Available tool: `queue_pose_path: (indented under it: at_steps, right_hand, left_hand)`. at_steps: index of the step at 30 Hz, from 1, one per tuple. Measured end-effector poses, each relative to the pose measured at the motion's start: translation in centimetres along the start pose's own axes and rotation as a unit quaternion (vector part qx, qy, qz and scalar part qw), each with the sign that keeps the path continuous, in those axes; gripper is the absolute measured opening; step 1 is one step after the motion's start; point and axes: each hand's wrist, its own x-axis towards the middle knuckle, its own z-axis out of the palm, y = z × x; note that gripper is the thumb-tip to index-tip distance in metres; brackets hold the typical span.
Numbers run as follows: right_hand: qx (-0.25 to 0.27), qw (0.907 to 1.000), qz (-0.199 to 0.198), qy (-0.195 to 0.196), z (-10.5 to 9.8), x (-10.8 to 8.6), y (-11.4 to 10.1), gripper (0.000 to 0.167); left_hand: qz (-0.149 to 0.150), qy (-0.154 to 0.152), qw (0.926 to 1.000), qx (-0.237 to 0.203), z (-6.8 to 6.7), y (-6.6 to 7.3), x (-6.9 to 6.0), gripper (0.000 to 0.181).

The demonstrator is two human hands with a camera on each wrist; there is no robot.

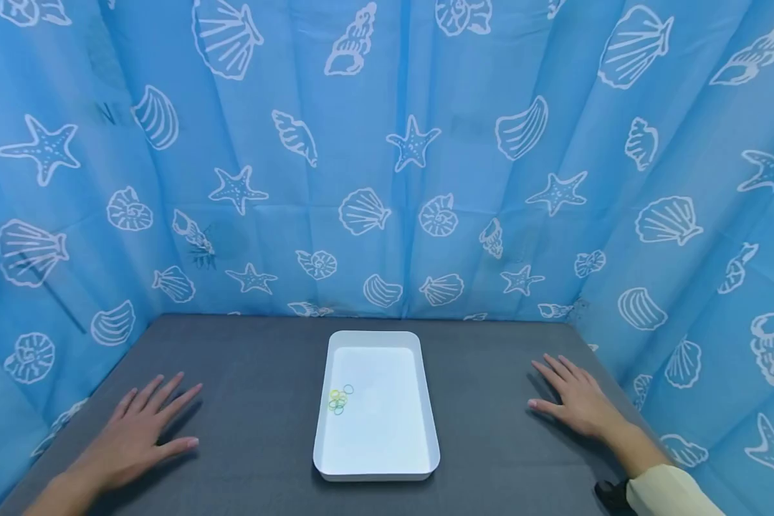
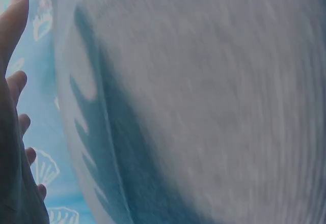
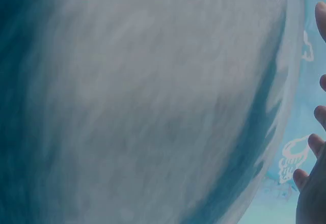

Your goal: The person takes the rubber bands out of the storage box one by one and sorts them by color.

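Note:
A white rectangular tray (image 1: 380, 430) lies on the grey table in the head view, between the two hands. Toward its left side sits a small cluster of thin yellow and green rings (image 1: 337, 401), too small to tell their exact kind. My left hand (image 1: 132, 441) is left of the tray, palm down with fingers spread, holding nothing. On the far side, my right hand (image 1: 577, 401) also has its fingers spread and holds nothing. Both hands are apart from the tray. The wrist views show the left hand (image 2: 18, 132) and right hand (image 3: 313, 183) above their shadows on the cloth.
A grey cloth-covered table (image 1: 251, 401) bears the tray. Blue curtains (image 1: 374, 179) with white shell and starfish prints hang behind it and along both sides. A dark band (image 1: 613, 496) is at the right wrist, by a pale sleeve (image 1: 667, 491).

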Motion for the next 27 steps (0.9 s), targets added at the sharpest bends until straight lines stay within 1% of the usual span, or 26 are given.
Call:
queue_pose_path:
  at_steps: [4, 7, 10, 13, 17, 19, 21, 24, 27]
  right_hand:
    - [0.026, 0.9995, -0.006, 0.014, -0.1, 0.3, -0.7, 0.078]
    - [0.059, 0.9981, -0.005, 0.02, -0.3, 0.5, -1.4, 0.075]
    - [0.096, 0.9951, 0.004, 0.022, -0.3, 0.7, -2.2, 0.071]
    - [0.137, 0.9901, 0.005, 0.03, -0.3, 1.0, -2.9, 0.067]
    - [0.18, 0.9822, -0.011, 0.051, -0.2, 1.3, -3.7, 0.062]
    - [0.195, 0.9784, -0.021, 0.065, -0.1, 1.4, -4.2, 0.059]
    - [0.212, 0.974, -0.022, 0.076, 0.0, 1.5, -4.6, 0.056]
    - [0.247, 0.9646, -0.023, 0.09, 0.1, 1.7, -5.5, 0.051]
    - [0.293, 0.9501, -0.031, 0.104, 0.2, 1.8, -6.5, 0.046]
  left_hand:
    - [0.013, 0.005, 0.9996, -0.024, -0.1, 0.9, 0.3, 0.084]
    - [0.021, 0.007, 0.9994, -0.025, 0.0, 1.6, 0.4, 0.084]
    - [0.019, 0.001, 0.9993, -0.031, 0.0, 2.4, 0.5, 0.086]
    - [0.015, -0.008, 0.9983, -0.057, -0.1, 3.2, 0.6, 0.086]
    - [0.006, -0.022, 0.9943, -0.105, -0.3, 4.0, 0.8, 0.082]
    - [0.001, -0.03, 0.9911, -0.13, -0.3, 4.3, 0.9, 0.08]
    - [-0.006, -0.039, 0.9879, -0.15, -0.3, 4.6, 1.1, 0.079]
    - [-0.016, -0.046, 0.9838, -0.172, -0.2, 4.9, 1.3, 0.079]
    - [-0.023, -0.047, 0.9802, -0.191, -0.1, 5.1, 1.4, 0.078]
